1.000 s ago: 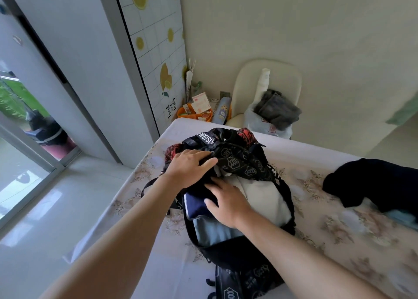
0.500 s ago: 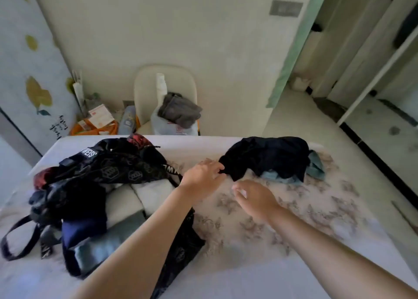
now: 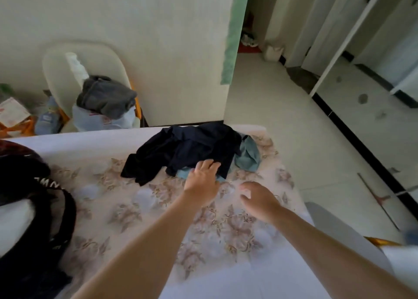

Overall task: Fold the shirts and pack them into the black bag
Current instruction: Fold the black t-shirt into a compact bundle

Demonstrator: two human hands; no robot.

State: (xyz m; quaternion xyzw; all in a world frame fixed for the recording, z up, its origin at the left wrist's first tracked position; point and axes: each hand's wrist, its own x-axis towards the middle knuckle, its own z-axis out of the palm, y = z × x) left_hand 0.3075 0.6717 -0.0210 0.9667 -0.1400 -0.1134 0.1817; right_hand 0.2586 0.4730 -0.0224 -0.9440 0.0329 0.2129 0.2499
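Lettering [image 3: 48,183] on black bag [image 3: 24,169], illegible

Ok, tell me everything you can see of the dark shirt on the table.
The dark shirt is navy, nearly black, soft cloth, unfolded and crumpled in a loose heap at the far edge of the table. One part trails to the left. It lies over a pale blue garment that shows at its right and under its near hem. The fingers of the left hand touch that near hem; the right hand is apart from it.
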